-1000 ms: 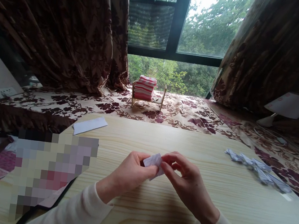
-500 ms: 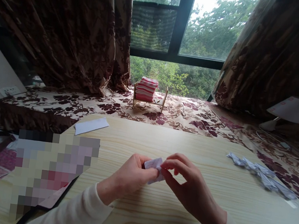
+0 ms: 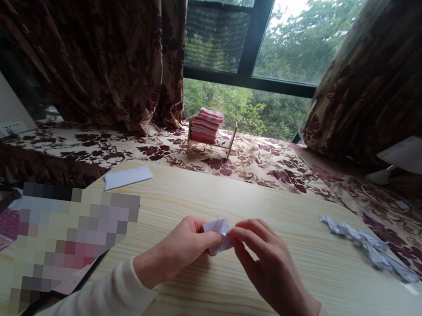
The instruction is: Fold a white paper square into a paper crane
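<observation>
A small folded piece of white paper (image 3: 219,231) is pinched between both my hands just above the pale wooden table (image 3: 199,187). My left hand (image 3: 180,249) grips its left side with thumb and fingers closed. My right hand (image 3: 265,264) pinches its right side, fingers curled. A row of finished folded paper pieces (image 3: 371,248) lies on the table to the right. A flat white paper strip (image 3: 127,177) rests at the table's far left.
A blurred patch (image 3: 69,243) covers things at the left of the table. Beyond the table is a floral-covered window ledge (image 3: 271,165) with a small wooden rack holding striped cloth (image 3: 207,127). A white lamp (image 3: 407,156) stands at right; curtains hang on both sides.
The paper has been turned and pressed slightly between my fingers; both hands stay close together at about the same place. The view shifted a little.
</observation>
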Available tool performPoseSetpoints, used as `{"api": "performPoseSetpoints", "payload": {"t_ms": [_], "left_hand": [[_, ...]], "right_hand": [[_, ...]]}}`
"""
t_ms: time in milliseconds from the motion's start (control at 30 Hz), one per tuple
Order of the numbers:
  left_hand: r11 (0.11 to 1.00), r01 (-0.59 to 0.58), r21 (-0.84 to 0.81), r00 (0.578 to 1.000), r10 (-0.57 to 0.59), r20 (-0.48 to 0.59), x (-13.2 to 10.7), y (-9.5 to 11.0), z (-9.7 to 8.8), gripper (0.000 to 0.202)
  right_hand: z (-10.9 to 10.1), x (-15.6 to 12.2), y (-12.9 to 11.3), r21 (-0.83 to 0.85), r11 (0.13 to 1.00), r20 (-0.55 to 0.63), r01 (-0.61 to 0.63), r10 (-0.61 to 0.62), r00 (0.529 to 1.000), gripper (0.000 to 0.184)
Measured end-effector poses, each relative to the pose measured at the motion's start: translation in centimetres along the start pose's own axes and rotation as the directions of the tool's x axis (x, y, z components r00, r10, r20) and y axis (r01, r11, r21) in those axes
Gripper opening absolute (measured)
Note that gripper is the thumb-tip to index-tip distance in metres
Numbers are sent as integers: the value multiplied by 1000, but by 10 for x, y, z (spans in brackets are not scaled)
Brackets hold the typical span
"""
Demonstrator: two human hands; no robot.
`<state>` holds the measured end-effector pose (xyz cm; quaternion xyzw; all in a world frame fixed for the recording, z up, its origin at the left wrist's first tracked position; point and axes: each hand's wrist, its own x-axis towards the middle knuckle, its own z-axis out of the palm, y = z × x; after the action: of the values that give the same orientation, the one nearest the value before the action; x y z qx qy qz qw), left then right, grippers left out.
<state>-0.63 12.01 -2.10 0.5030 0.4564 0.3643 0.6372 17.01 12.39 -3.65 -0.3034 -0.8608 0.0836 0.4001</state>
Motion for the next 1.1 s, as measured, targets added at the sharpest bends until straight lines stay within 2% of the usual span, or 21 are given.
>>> {"api": "performPoseSetpoints", "payload": {"t_ms": [433,967,1100], "left_hand": [[997,17,71,999,-14,-33,-1,1,2,17],[998,40,-42,999,-40,4,0,0,0,16],[996,24,-82,1000,-22,22,0,-1,0,22]], "right_hand": [[0,1,-1,22,1000,3,-2,2,1000,16],[-1,2,0,6,998,21,57,-57,998,23],[-2,2,-3,10,999,30,39,-39,999,23]]}}
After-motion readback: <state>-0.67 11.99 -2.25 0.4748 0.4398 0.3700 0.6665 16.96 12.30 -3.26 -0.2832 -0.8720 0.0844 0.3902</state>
